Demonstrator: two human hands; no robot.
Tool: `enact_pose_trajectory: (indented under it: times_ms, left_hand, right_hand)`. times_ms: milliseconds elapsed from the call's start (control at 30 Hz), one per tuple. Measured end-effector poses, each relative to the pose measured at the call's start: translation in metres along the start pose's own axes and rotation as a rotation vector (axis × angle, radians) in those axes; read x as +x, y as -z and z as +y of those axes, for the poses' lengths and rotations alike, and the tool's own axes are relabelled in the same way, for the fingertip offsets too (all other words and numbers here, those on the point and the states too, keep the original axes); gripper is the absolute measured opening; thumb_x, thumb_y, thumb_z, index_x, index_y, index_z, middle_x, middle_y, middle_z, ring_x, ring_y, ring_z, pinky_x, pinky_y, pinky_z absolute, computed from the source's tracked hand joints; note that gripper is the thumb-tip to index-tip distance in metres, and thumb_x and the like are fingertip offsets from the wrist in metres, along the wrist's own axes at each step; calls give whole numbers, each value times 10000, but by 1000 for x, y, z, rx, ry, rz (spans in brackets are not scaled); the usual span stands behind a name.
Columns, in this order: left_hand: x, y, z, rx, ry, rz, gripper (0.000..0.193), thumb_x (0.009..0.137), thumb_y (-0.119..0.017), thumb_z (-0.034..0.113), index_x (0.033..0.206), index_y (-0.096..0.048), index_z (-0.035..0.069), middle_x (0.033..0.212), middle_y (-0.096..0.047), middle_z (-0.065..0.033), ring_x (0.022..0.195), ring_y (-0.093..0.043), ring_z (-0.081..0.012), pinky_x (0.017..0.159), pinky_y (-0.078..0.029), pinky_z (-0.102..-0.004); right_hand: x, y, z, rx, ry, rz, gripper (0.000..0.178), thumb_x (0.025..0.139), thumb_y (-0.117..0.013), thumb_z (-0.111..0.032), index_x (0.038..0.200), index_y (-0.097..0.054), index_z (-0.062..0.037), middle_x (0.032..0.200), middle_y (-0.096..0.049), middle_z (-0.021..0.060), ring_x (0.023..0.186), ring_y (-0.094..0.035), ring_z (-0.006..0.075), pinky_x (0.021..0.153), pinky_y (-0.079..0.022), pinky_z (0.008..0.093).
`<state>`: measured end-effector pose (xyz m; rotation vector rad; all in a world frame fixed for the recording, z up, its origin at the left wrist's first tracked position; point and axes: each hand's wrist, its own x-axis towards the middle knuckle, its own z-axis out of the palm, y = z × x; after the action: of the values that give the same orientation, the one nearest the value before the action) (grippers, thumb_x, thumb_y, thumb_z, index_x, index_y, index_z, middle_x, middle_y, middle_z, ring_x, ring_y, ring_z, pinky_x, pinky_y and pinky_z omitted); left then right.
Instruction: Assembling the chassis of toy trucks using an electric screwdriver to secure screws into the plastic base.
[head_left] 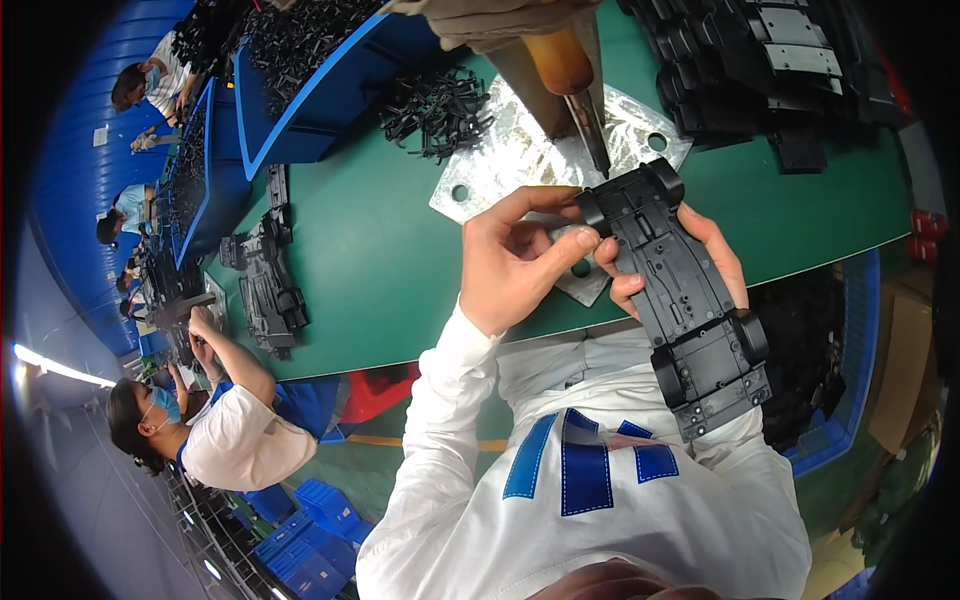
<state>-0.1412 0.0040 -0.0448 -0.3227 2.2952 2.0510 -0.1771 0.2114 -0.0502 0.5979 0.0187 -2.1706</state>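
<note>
A long black plastic toy-car chassis (680,280), with rounded wheel arches, is held tilted above the table's near edge. My right hand (715,250) wraps round it from behind, with fingertips showing along both long sides. At its far end, my left hand (520,255) is closed with the thumb and index finger against the wheel arch; whether a small part is also between them is hidden. Just beyond that end, the metal tip of a soldering-iron-like tool (590,130) with an amber handle points down, apart from the chassis.
A silvery metal plate (540,150) lies under the tool on the green table (390,270). Small black clips (435,112) are heaped beside it, near a blue bin (300,150). Black chassis parts (700,70) are stacked far right. A co-worker (240,430) sits at left.
</note>
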Motion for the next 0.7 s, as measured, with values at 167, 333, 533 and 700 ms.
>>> enact_pose_trajectory:
  times_ms: [167, 333, 533, 700]
  left_hand:
    - [3, -8, 3, -98, 52, -3, 393, 871, -800, 94, 1196, -665, -82, 961, -703, -71, 708, -579, -21, 586, -450, -165]
    - [7, -8, -2, -57, 4, -42, 383, 883, -791, 99, 1198, -666, -78, 952, -701, -75, 789, -638, -60, 629, -480, -175]
    - [6, -8, -1, -41, -9, -15, 375, 881, -790, 110, 1182, -673, -80, 950, -704, -85, 789, -646, -90, 708, -525, -225]
    - [6, -10, 0, -53, -54, 2, 357, 881, -788, 115, 1159, -678, -80, 960, -708, -101, 861, -687, -144, 791, -555, -270]
  right_hand:
    - [-2, -12, 4, -193, 70, 92, 517, 1038, -455, -401, 1272, -588, 41, 1054, -688, 204, 791, -676, 242, 671, -575, 291]
    - [-3, -11, 2, -304, 123, 95, 515, 1036, -448, -422, 1265, -603, 13, 1068, -718, 197, 755, -718, 248, 676, -602, 307]
    - [-4, -13, 2, -320, 124, 56, 503, 1039, -442, -411, 1266, -604, 7, 1088, -722, 210, 772, -732, 274, 690, -607, 323]
    - [-6, -15, 3, -258, 112, 34, 507, 1043, -435, -410, 1270, -601, 11, 1088, -722, 214, 777, -733, 282, 697, -609, 333]
